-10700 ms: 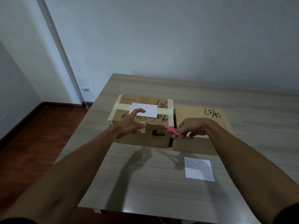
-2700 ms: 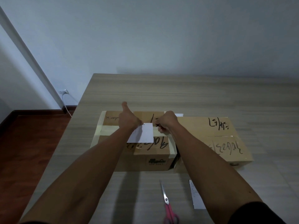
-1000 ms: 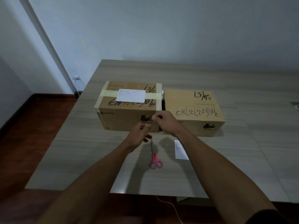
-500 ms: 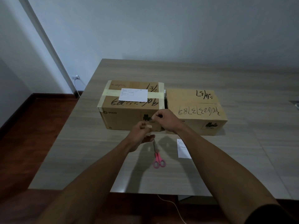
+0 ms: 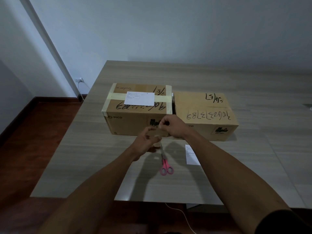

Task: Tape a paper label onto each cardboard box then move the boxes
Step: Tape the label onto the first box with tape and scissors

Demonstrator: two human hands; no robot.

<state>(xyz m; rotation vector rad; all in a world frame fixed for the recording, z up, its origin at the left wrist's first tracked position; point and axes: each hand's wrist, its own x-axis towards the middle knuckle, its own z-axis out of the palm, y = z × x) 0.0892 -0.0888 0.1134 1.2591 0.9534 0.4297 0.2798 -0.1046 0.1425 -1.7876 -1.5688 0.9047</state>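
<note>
Pinching tape [image 5: 158, 132] between both hands — left hand [image 5: 146, 143], right hand [image 5: 173, 127] — grip closed, scissors [image 5: 165, 163] just below.

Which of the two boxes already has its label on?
The left box, the one banded with pale tape: a white label lies on its top. The right box has only marker writing.

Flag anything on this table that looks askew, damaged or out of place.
Nothing looks damaged or spilled. The left box carries its label squarely; the right box has none yet. A second label and pink scissors lie loose in front, while both hands work together above them.
</note>
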